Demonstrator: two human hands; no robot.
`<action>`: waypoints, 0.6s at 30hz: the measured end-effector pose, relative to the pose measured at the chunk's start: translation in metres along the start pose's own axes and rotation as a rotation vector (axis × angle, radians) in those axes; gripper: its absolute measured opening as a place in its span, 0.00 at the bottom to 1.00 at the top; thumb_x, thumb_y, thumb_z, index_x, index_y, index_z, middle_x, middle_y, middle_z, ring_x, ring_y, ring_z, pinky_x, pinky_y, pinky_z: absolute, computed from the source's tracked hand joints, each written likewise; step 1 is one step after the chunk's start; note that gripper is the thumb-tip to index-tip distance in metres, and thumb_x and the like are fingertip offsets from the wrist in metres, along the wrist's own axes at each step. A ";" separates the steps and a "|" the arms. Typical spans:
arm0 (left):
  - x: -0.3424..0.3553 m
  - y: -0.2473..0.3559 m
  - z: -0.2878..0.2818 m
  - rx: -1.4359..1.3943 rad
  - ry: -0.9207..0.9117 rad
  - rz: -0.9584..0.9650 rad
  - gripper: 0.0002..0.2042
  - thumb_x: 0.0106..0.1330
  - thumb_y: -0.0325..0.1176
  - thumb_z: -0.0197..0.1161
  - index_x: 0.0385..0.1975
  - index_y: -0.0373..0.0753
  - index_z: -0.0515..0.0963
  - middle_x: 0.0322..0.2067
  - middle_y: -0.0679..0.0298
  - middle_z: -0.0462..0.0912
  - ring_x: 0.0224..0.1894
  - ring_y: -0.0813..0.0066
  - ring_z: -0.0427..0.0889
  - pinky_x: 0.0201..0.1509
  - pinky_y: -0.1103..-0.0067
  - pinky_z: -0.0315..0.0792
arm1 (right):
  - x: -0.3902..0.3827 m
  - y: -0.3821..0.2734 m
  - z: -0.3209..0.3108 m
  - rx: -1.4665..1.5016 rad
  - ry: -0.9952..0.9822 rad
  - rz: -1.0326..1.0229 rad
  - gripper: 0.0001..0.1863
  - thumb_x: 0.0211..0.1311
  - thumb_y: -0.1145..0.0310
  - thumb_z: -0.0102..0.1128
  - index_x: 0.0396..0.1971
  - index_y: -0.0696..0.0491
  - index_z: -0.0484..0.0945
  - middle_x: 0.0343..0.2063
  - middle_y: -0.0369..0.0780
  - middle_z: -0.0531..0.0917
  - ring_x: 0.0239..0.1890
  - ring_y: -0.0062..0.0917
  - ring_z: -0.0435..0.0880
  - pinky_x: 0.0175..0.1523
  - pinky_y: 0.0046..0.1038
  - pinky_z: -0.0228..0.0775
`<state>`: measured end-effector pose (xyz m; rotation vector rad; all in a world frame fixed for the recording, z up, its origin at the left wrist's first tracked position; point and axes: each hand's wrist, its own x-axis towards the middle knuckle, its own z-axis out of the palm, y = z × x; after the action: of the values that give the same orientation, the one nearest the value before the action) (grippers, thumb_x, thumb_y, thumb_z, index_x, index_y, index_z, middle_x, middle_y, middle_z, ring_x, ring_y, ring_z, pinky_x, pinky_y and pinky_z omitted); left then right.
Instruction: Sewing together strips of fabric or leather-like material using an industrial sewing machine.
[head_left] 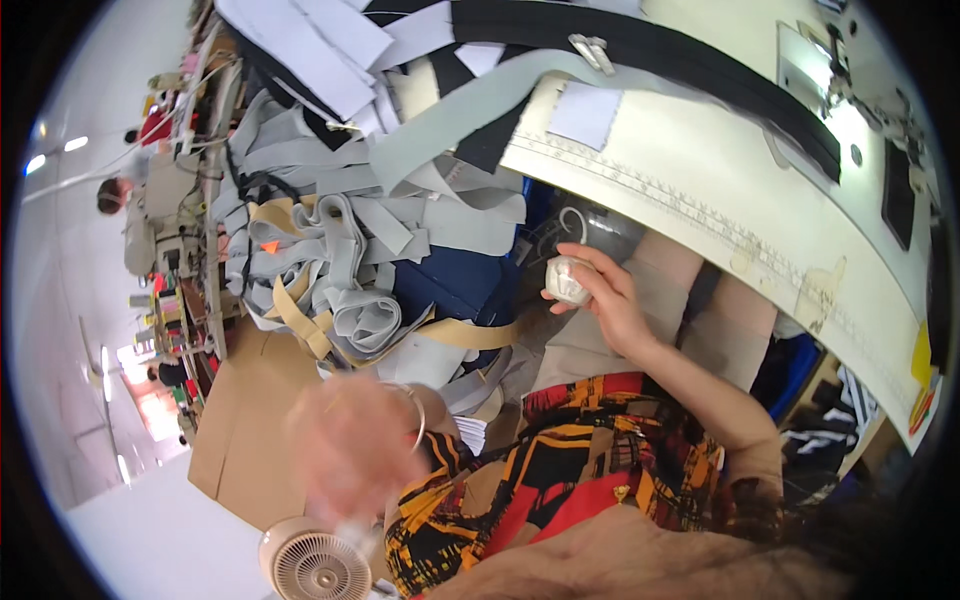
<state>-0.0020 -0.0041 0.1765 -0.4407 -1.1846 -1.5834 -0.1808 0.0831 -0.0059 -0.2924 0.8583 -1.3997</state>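
Observation:
My right hand (603, 290) is closed around a small, rounded, silvery-white thing (568, 281), held between thumb and fingers above my lap; its kind is unclear. Just beyond it curves a white hook (572, 222). Raised at the lower left, my left hand (350, 445) is smeared by motion, with a bangle (418, 412) on the wrist. Whether its fingers hold anything does not show. Ahead and to the left lies a heap of grey fabric strips (365, 315), with a folded navy cloth (455, 285) among them.
A white worktable (690, 185) with ruler markings runs along the right, bearing dark and grey strips, a metal clip (592, 52) and a sewing machine (845, 95). Brown cardboard (250, 430) and a round fan (320, 568) stand at left. Other people and machines are farther off.

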 end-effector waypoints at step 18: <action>0.092 -0.007 0.042 -0.335 -0.523 -0.467 0.12 0.69 0.28 0.56 0.49 0.33 0.76 0.35 0.52 0.83 0.35 0.55 0.83 0.36 0.74 0.85 | -0.005 -0.004 -0.004 -0.034 0.094 -0.002 0.18 0.73 0.64 0.50 0.58 0.55 0.71 0.38 0.40 0.82 0.37 0.27 0.86 0.36 0.26 0.83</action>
<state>-0.0545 -0.0166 0.2628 -0.8842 -1.4901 -2.1674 -0.1862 0.0881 -0.0049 -0.2546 0.9596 -1.4107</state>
